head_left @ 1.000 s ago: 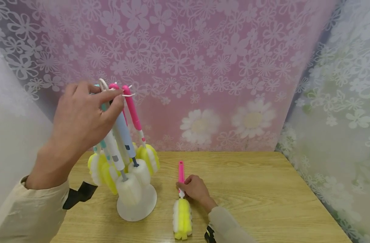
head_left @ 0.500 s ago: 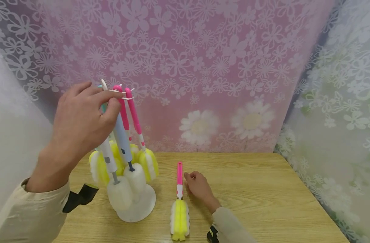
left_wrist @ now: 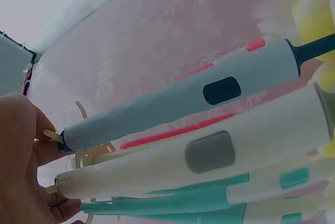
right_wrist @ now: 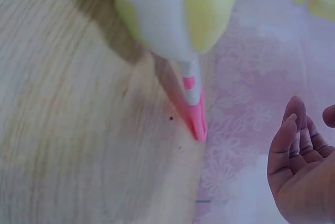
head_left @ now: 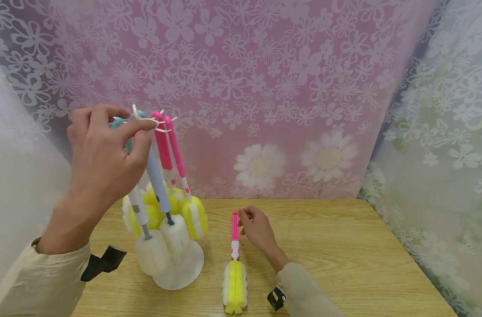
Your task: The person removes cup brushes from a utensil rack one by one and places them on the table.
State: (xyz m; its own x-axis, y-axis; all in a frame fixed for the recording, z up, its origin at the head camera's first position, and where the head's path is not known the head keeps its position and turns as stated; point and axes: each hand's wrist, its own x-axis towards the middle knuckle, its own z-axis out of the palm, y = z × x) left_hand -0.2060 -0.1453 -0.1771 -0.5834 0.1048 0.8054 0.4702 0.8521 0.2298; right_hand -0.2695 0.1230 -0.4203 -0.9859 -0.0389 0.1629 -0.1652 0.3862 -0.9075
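Note:
My left hand (head_left: 106, 154) pinches the white hooks (head_left: 158, 124) at the top of a brush stand. Its round white base (head_left: 187, 275) sits on the table. Sponge bottle brushes hang around it: a blue-handled brush (head_left: 156, 180), a white-handled brush (left_wrist: 152, 166), pink-handled brushes (head_left: 175, 152) and teal-handled ones (left_wrist: 157, 203). The stand's middle is hidden behind the sponges. A pink-handled bottle brush (head_left: 235, 286) with a yellow and white sponge lies on the table. Beside its handle end is my right hand (head_left: 259, 229), fingers loosely bent, holding nothing.
The wooden table (head_left: 324, 246) reaches back to a pink flowered curtain (head_left: 264, 88). Pale flowered cloth (head_left: 454, 132) hangs along the right side. The hanging sponges stand left of the lying brush.
The hanging brushes have turned on the stand, the blue and white handles shifting left and another pink handle coming into view. My right hand has let go of the lying brush and moved up.

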